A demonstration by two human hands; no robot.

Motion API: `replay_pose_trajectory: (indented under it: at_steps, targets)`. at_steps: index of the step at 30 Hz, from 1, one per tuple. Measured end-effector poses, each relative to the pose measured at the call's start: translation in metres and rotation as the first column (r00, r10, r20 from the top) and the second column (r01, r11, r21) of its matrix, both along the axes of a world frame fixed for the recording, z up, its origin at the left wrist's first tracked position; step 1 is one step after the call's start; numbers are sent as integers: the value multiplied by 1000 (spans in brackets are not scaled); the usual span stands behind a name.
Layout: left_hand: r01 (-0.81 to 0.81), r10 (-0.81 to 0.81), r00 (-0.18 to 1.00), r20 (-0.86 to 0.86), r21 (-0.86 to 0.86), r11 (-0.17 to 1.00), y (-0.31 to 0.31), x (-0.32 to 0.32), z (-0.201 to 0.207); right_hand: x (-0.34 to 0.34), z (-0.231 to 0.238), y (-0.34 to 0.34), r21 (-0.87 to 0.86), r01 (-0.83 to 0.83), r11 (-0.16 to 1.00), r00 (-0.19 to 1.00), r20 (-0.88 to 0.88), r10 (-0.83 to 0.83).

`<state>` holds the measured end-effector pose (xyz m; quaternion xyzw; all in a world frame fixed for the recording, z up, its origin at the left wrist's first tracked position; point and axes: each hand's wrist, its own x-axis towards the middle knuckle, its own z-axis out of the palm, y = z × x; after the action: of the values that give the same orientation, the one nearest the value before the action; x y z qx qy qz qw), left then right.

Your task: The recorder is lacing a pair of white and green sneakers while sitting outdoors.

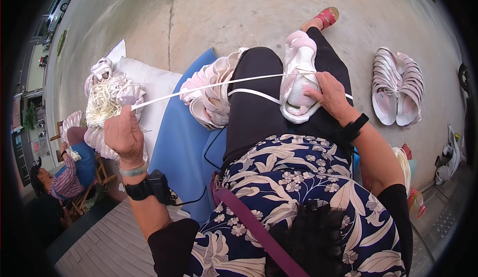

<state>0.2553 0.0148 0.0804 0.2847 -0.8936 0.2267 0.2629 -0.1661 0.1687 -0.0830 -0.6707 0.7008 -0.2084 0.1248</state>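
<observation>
On my lap lies a white and pink sneaker upper (300, 58), mesh in part, its length running away from me. My right hand (332, 97) holds it from the right side, with thumb and fingers bent over the lacing area. A flat white shoelace (209, 87) stretches taut from the upper to my left hand (124, 136), which is raised at the left and closed around the lace's end. Another length of white lace (256, 95) curves over my thigh from the upper's left side. Part of the upper is hidden under my right fingers.
Nested sneaker uppers (211, 90) sit beside my left thigh on blue material (174, 132). Further left is a bundle of cream laces (110, 100) by more uppers. Another stack of uppers (397, 89) stands on the floor at right. A person (69, 180) sits at far left.
</observation>
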Motion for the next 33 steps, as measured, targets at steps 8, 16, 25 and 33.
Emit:
replay_pose_trajectory:
  at_steps: [8, 16, 25, 33]
  targets:
    - [22, -22, 999, -36, 1, 1000, 1, 4, -4, 1, 2, -3, 13, -59, 998, 996, -72, 60]
    - [21, -23, 998, -52, -40, 999, 7, -12, 13, 0, -6, 2, 8, -70, 998, 996, -62, 70]
    - [42, -42, 999, -25, -20, 999, -16, -10, 12, -5, 0, 0, 41, -19, 999, 1000, 17, 19]
    - [-258, 216, 953, 212, 195, 946, -33, 51, -35, -42, 61, 38, 463, 95, 881, 689, 609, -393]
